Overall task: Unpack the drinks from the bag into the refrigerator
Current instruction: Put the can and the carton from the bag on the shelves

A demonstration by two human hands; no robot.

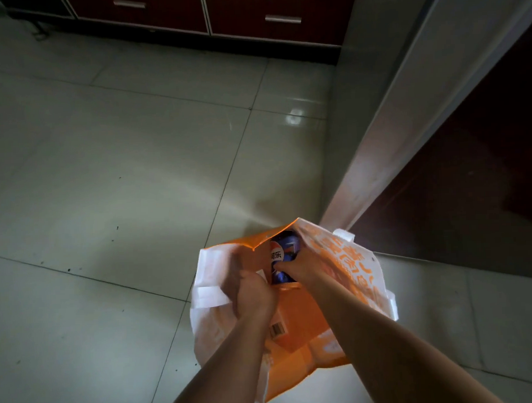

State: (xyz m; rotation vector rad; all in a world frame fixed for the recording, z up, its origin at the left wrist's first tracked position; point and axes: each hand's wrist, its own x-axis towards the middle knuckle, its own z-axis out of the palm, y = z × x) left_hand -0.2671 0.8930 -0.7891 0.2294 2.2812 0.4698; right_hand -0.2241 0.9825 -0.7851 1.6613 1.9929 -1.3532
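Observation:
An orange and white bag (296,327) stands on the tiled floor at the lower middle of the head view. Its mouth is spread apart. My left hand (253,292) grips the bag's near left edge and holds it apart. My right hand (300,265) reaches into the mouth and closes around a blue cola can (278,252) with a white label. Only the can's upper part shows; the bag hides whatever else is inside. The refrigerator (406,106) rises at the right, its dark door (475,179) facing me.
Pale glossy floor tiles (122,176) spread to the left and ahead. Dark red cabinet drawers (276,17) with metal handles run along the far wall. The refrigerator's lower corner stands just beyond the bag.

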